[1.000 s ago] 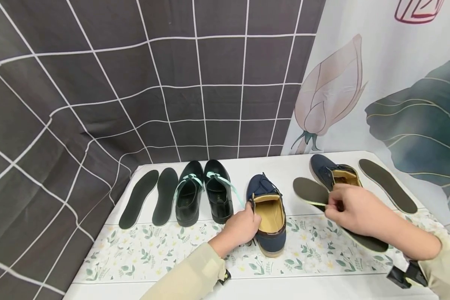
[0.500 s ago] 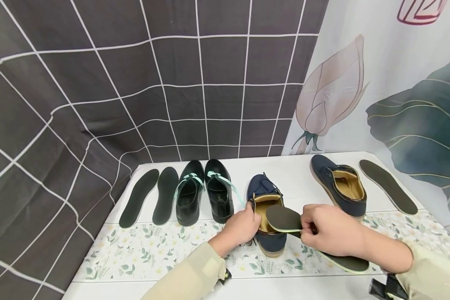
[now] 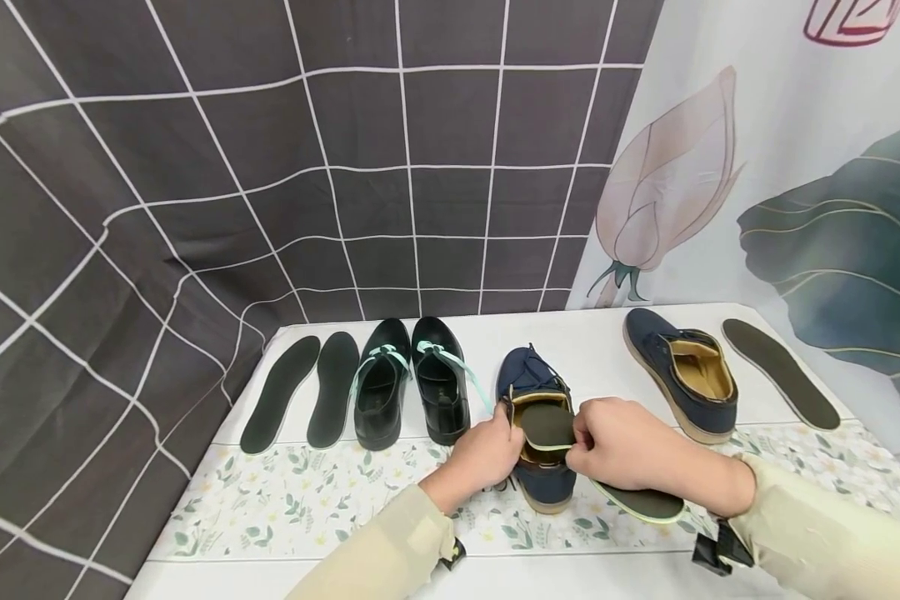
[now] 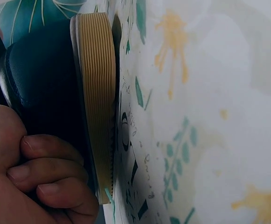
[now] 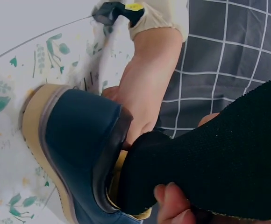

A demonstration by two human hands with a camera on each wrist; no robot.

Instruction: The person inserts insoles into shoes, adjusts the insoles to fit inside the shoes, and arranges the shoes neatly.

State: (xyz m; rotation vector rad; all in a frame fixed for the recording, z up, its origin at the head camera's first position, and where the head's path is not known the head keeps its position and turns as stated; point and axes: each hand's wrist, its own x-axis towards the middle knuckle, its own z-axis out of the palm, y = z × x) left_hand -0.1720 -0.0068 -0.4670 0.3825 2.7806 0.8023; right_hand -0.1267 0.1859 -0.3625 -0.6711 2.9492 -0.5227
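Observation:
A navy lace-up shoe with a tan lining stands at the middle of the table. My left hand grips its left side at the opening; in the left wrist view the fingers curl against the navy upper above the ribbed tan sole. My right hand pinches a dark insole with a pale green edge. The insole's front end dips into the shoe opening, while its other end sticks out to the right under the hand. From the right wrist view, the insole enters the shoe at a slant.
The other navy shoe stands to the right, beside a second dark insole. At left lie two black insoles, next to a pair of black shoes with mint laces. A dark grid-pattern cloth hangs behind the table.
My right hand has carried the insole leftward from beside the right-hand navy shoe, and its front end is now inside the middle shoe's opening. My left hand has kept its grip.

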